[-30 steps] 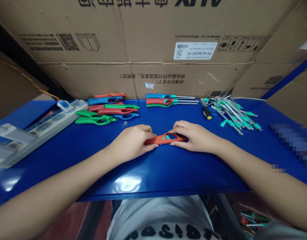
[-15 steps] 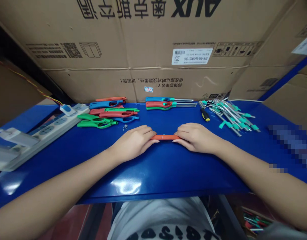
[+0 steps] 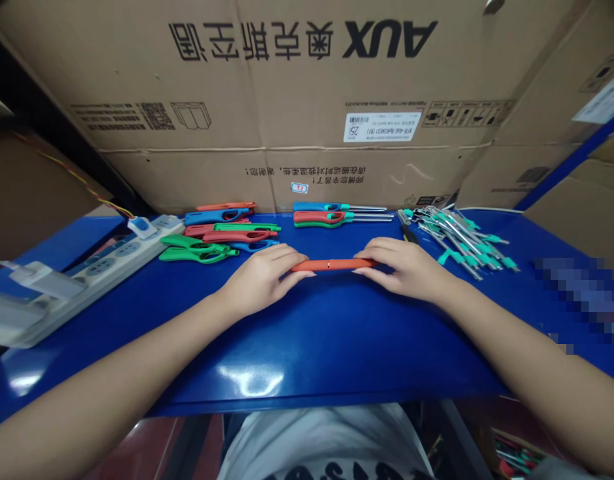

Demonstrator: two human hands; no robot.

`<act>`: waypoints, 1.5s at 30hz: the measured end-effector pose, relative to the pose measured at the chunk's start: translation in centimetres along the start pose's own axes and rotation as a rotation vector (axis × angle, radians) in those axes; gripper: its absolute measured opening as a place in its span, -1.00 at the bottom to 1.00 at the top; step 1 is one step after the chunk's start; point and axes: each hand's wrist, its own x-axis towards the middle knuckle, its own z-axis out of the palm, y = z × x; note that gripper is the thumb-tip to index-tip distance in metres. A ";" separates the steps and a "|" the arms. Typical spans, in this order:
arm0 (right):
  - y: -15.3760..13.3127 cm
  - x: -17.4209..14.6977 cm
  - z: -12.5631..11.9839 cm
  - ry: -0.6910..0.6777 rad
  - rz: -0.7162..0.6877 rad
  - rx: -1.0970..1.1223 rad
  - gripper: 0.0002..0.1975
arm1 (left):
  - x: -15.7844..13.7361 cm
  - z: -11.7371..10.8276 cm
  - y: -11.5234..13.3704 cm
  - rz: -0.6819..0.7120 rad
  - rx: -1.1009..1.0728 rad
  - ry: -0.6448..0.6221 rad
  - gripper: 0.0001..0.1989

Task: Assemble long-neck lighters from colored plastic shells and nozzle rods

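An orange lighter handle (image 3: 331,265) is held level above the blue table (image 3: 327,340), its narrow edge showing with a small dark slot in the middle. My left hand (image 3: 264,280) pinches one end between thumb and fingers. At the other end my right hand (image 3: 404,267) grips it the same way. Behind my left hand lies a pile of lighter handles in green, red and blue (image 3: 241,237). Two or three lighters with metal tubes (image 3: 327,219) lie at the back middle. A heap of metal tubes with teal ends (image 3: 467,240) lies beyond my right hand, beside a screwdriver (image 3: 409,233) partly hidden by it.
A white power strip (image 3: 101,267) with plugs runs along the left side. Cardboard (image 3: 307,100) walls off the back. A blurred patch covers something at the right edge. Below the table at lower right, a box (image 3: 517,457) holds more lighter parts.
Both hands have shifted slightly apart along the orange handle, so more of it shows. My right hand now covers part of the screwdriver. The whole view has tilted up a little.
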 end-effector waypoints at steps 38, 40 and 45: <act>-3.6 0.3 1.5 0.157 -0.206 -0.047 -0.84 | 0.1 0.7 4.5 -0.030 0.230 -0.193 -0.67; -3.3 0.5 1.3 0.090 -0.102 0.002 -0.83 | 0.0 0.7 3.9 -0.059 0.207 -0.193 -0.69; -1.9 0.7 0.9 0.014 0.044 0.005 -0.83 | -0.1 0.6 2.5 -0.088 0.250 -0.132 -0.70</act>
